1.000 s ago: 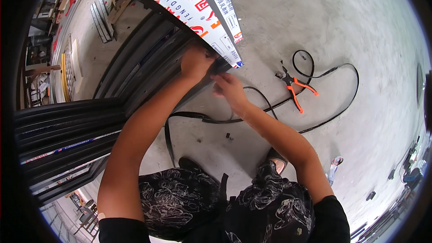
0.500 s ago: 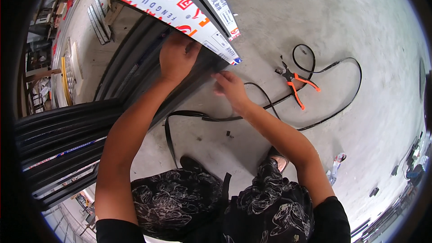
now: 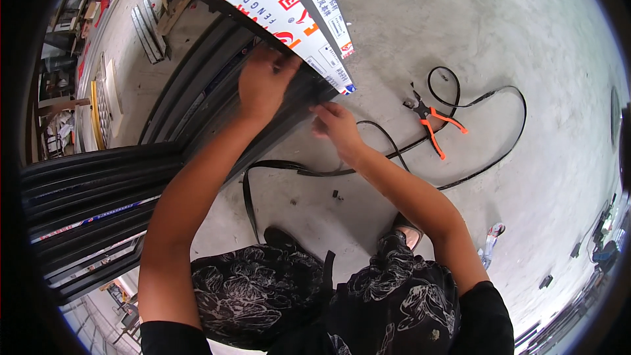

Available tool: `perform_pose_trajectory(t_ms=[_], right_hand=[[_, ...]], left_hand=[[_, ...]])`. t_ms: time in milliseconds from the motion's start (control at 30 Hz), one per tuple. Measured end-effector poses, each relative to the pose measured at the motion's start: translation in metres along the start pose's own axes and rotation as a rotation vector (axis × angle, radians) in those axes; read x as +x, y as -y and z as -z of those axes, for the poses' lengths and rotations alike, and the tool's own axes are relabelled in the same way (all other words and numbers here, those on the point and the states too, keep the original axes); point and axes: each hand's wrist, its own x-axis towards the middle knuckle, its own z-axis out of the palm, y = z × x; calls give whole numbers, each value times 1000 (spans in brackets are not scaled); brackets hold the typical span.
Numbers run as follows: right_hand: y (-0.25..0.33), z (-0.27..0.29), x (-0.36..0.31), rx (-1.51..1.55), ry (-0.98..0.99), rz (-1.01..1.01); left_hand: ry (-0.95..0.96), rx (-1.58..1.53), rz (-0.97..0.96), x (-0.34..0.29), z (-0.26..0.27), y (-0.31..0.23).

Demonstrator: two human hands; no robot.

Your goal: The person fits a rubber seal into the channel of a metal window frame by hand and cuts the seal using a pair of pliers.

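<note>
Pale grey, scuffed floor (image 3: 486,20)

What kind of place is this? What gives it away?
Looks like a fabrication workshop, probably for metal frames, though that's a guess. Signs: the grooved dark frame at left, orange-handled pliers on the bare grey floor, and loose grey lengths of profile beyond the frame.

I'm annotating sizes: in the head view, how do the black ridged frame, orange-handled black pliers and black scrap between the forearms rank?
1. Black ridged frame
2. Orange-handled pliers
3. Black scrap
</note>
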Motion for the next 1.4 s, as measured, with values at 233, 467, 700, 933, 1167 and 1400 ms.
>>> perform_pose_trajectory(t_ms=[233,467,700,933,1167,1400], right_hand=[[3,0,-1,-7,-32,-24],[4,-3,-1,13,-4,13],[-1,-8,6,1,-22,20],[-2,-8,7,-20,-21,31],[-2,-4,7,9,-33,26],[-2,-4,5,54,-26,23]], left_hand=[[15,-87,106,-16,-32,15],[-106,-15,-55,-17,-26,13],[-93,-51,-2,-19,-23,14],[143,104,12,-23,-57,39],[185,177,106,-22,-77,47],[105,366,8,-24,-69,26]])
